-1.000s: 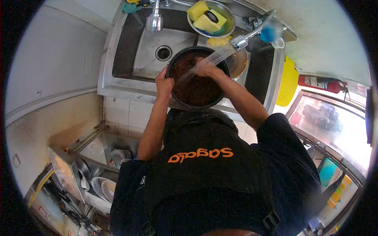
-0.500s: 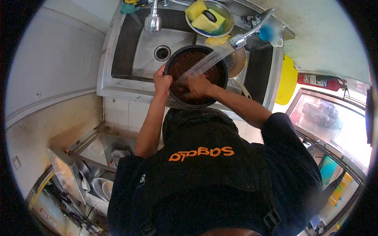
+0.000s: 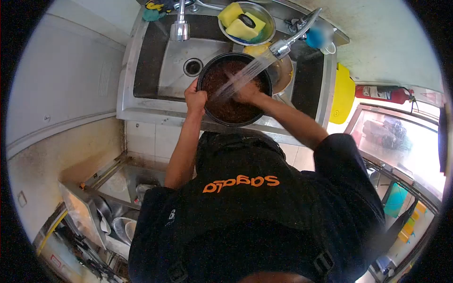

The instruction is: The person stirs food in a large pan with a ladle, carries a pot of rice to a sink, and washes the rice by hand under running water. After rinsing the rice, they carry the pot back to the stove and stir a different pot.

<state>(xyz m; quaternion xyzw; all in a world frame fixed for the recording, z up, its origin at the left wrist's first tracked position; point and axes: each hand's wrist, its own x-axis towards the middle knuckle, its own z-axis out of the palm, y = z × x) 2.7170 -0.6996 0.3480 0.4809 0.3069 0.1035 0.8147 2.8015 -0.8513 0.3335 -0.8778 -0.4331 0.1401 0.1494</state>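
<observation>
A round black pot (image 3: pixel 219 78) with a brown, wet-looking inside is tilted toward me over the front of the sink. My left hand (image 3: pixel 195 100) is closed round its left rim, thumb on the near side. Inside the pot is my right hand (image 3: pixel 248 92), against the right part of the interior; its fingers are hidden by the spray and blur, so anything in them cannot be made out. Water runs from the right tap (image 3: pixel 280 48) past my right hand into the pot.
Behind the pot stands a metal bowl (image 3: pixel 272 33) with yellow sponges (image 3: pixel 243 29). A light-coloured pan (image 3: pixel 283 75) lies in the right basin. A second tap (image 3: pixel 180 32) hangs over the left basin near the drain (image 3: pixel 193 67). A yellow container (image 3: pixel 342 94) flanks the sink.
My right hand has moved from the near-left part of the pot's inside up and to the right. My left hand keeps its hold on the rim, and the water still runs.
</observation>
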